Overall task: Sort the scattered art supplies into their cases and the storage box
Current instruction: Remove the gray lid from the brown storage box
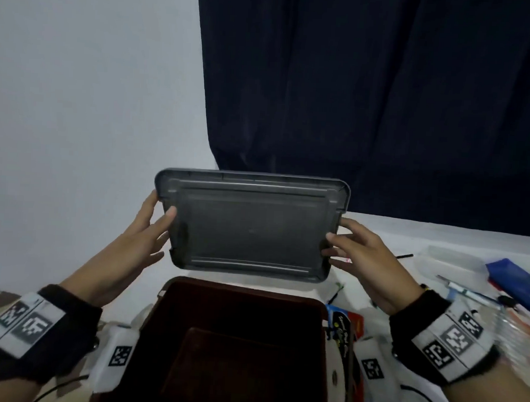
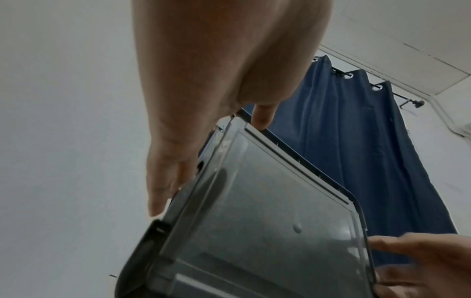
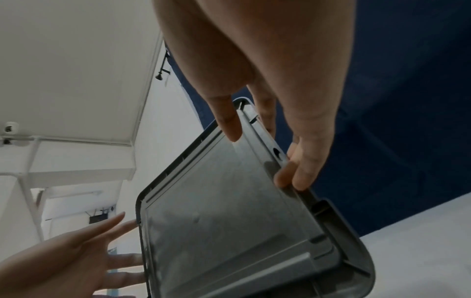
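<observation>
1. The left hand (image 1: 138, 243) holds the left short edge of the grey lid (image 1: 250, 227): its thumb lies on the inner face turned toward the camera and its fingers reach behind the rim. In the left wrist view the thumb tip presses the lid's raised border.
2. The right hand (image 1: 362, 258) grips the opposite short edge the same way, thumb on the near face, fingers wrapped round the rim, one fingertip beside a latch hole in the right wrist view.
3. The lid is held in the air between the two hands, tilted with its underside facing the person and its top edge leaning away.
4. Directly below the lid stands the storage box (image 1: 237, 347), open, dark brown inside, with a lighter rectangular panel low in it; what that panel is cannot be told.
5. Both wrists carry black bands with white marker tags.
6. The box rests on a pale worktop (image 1: 440, 237). To its right lie scattered supplies: a blue case (image 1: 517, 281), a clear plastic case (image 1: 451, 256), pens (image 1: 464, 291), and a red-and-blue packet (image 1: 343, 328) just beside the box wall.
7. Behind hangs a dark blue curtain (image 1: 370, 98) next to a white wall (image 1: 88, 99).
</observation>
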A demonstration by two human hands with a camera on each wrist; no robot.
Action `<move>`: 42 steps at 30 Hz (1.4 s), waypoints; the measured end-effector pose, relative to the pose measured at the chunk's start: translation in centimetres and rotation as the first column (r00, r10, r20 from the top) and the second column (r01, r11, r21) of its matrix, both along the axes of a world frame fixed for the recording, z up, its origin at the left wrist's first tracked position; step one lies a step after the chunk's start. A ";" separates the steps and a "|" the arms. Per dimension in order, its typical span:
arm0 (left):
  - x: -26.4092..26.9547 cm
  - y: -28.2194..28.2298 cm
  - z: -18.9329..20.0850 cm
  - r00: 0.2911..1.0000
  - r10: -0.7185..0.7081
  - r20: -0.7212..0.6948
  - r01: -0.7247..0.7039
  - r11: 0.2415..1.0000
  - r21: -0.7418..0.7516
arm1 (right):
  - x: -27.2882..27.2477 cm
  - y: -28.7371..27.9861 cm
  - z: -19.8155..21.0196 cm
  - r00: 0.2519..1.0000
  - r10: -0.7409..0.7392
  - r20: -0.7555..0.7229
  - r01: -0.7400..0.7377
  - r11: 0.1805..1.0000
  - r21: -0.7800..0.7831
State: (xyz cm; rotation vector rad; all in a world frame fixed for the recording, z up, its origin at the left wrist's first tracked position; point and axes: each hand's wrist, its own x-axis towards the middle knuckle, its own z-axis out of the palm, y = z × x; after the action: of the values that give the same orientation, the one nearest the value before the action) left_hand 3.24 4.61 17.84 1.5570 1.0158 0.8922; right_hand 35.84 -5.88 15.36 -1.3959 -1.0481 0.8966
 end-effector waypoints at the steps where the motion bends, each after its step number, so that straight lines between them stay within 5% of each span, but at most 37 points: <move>1: -0.8 0.9 -0.2 0.999 -0.021 -0.027 0.021 1.000 -0.007 | -0.3 0.4 -0.3 1.000 -0.009 0.009 0.009 0.999 -0.031; 10: -5.1 5.3 -3.7 0.906 -0.290 -0.309 0.268 0.957 -0.113 | -1.8 -0.4 -3.1 0.976 0.149 0.158 -0.086 0.934 -0.346; 17: -6.0 4.6 -5.9 0.875 -0.378 -0.303 0.323 0.921 -0.218 | -3.0 -2.7 -3.4 0.946 0.208 0.247 -0.097 0.912 -0.399; 30: -5.3 3.6 -6.3 0.902 -0.282 -0.326 0.287 0.957 -0.034 | -2.8 -5.0 -4.2 0.960 0.064 0.271 0.027 0.947 -0.320; 42: -1.2 -5.0 -1.2 0.898 -0.279 -0.339 0.370 0.896 0.244 | -0.5 -10.7 -0.7 0.942 -0.107 0.319 0.056 0.985 0.163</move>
State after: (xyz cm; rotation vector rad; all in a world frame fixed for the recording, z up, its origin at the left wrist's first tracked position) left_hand 2.02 -0.38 16.64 2.1009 0.8047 0.6040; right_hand 35.29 -16.60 14.68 -1.4774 -1.2694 0.5206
